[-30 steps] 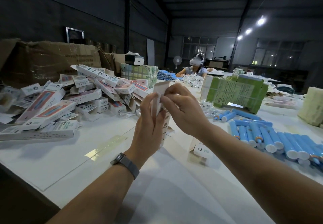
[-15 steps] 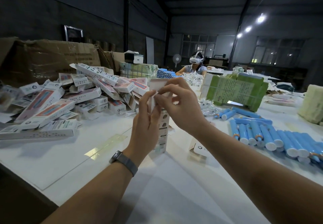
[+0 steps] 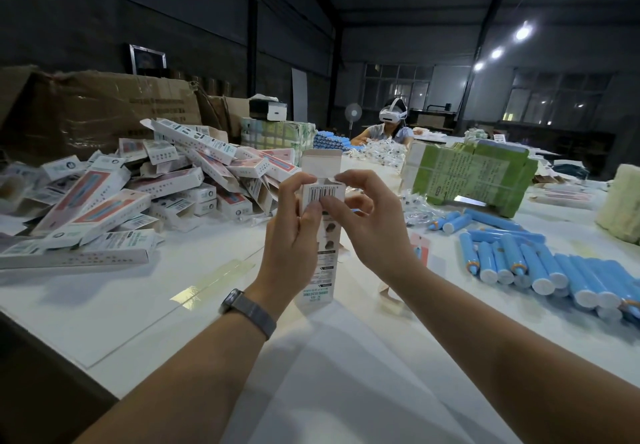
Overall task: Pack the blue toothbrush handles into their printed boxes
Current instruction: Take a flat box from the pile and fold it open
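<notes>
Both the left hand (image 3: 292, 235) and right hand (image 3: 372, 221) are pinching the light, crushable white printed cardboard box (image 3: 320, 235) by its upper edges, flap standing open.

I can't see inside the box (image 3: 321, 235); my hands cover its sides. The handles (image 3: 540, 267) run off the right edge.

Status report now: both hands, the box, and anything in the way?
Left hand and right hand both pinch the upright printed box near its top. Top flap open. Blue handles lie to the right on the table. Nothing blocks.
</notes>
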Demonstrator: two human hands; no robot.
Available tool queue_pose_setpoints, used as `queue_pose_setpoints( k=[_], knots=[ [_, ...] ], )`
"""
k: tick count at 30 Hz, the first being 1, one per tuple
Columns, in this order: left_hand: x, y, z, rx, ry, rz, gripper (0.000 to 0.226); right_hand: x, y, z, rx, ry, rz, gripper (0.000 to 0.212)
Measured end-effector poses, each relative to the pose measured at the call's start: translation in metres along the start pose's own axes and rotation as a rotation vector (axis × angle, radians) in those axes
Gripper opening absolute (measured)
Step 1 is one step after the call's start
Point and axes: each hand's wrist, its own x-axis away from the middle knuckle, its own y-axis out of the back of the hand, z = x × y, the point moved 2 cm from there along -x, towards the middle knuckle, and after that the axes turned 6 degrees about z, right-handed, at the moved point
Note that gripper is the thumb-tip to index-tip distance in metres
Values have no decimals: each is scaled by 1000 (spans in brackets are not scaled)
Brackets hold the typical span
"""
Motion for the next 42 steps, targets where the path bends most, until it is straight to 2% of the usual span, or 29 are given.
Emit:
queue_pose_setpoints(
  k=[11, 17, 21, 24, 26, 31, 39, 42],
  knots=[
    [-2, -1, 3, 58, -11, 28, 23, -17, 8, 11, 49, 67, 20, 13],
    [-3, -1, 5, 88, -13, 25, 30, -12, -1, 18, 164, 194, -16, 42],
    [-4, -1, 7, 103, 12, -7, 32, -12, 0, 13, 324, 237, 16, 20],
    [-4, -1, 6, 76, 7, 26, 38, -7, 3, 11, 267, 226, 22, 14],
    [-3, 0, 3, 74, -20, 55, 34, -7, 5, 14, 210, 214, 13, 10],
    [-3, -1, 3, 81, -12, 58, 30, -15, 3, 19, 241, 103, 40, 9],
    [-4, -1, 4, 43, 12, 44, 31, -20, -1, 26, 461, 234, 23, 5],
    [-3, -3, 5, 35, 37, 44, 33, -22, -1, 27, 509, 248, 72, 5]
  ],
)
